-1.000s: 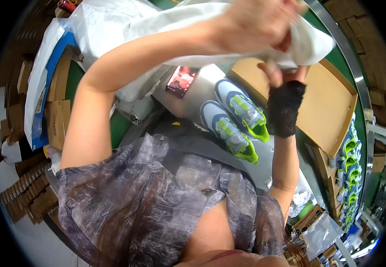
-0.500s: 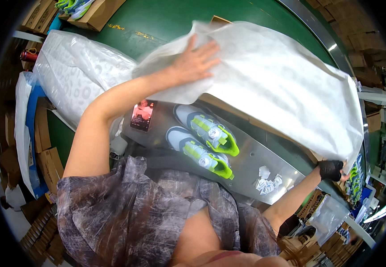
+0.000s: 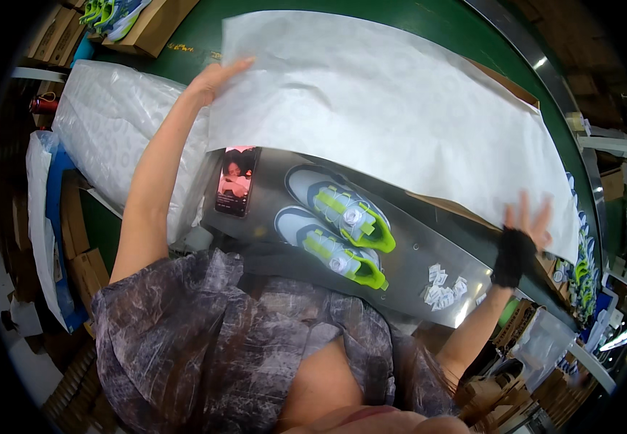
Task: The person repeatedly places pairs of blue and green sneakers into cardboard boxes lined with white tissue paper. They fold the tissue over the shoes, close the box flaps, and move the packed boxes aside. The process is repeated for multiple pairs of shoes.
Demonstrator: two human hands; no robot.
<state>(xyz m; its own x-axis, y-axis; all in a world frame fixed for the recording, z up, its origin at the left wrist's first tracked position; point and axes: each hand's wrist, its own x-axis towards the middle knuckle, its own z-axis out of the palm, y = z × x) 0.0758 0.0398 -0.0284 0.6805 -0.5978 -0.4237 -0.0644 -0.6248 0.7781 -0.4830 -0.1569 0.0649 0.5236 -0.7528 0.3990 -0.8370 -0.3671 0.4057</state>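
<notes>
A wide sheet of white tissue paper (image 3: 371, 94) lies spread over a cardboard box (image 3: 505, 82), whose brown edges peek out at the far right and near side. At the sheet's left edge is my left hand (image 3: 218, 78), closed on the paper with one finger stretched along its top. My right hand (image 3: 530, 228), black-banded at the wrist, is open with fingers spread over the sheet's right end; whether it touches is unclear. Nearer me, two grey-and-lime sneakers (image 3: 339, 206) with white stuffing inside rest side by side on a metal plate (image 3: 400, 271).
A phone (image 3: 237, 181) with a lit screen lies left of the sneakers. Several small white packets (image 3: 443, 288) are scattered at the plate's right. Plastic-wrapped white paper (image 3: 118, 130) covers the left side. More sneakers sit in a box (image 3: 147, 32) at the far left, on the green table (image 3: 277, 9).
My left hand moved left from the middle of the sheet to its edge, and the paper now lies flatter. My right hand let go of the right corner and moved up and left, fingers spread.
</notes>
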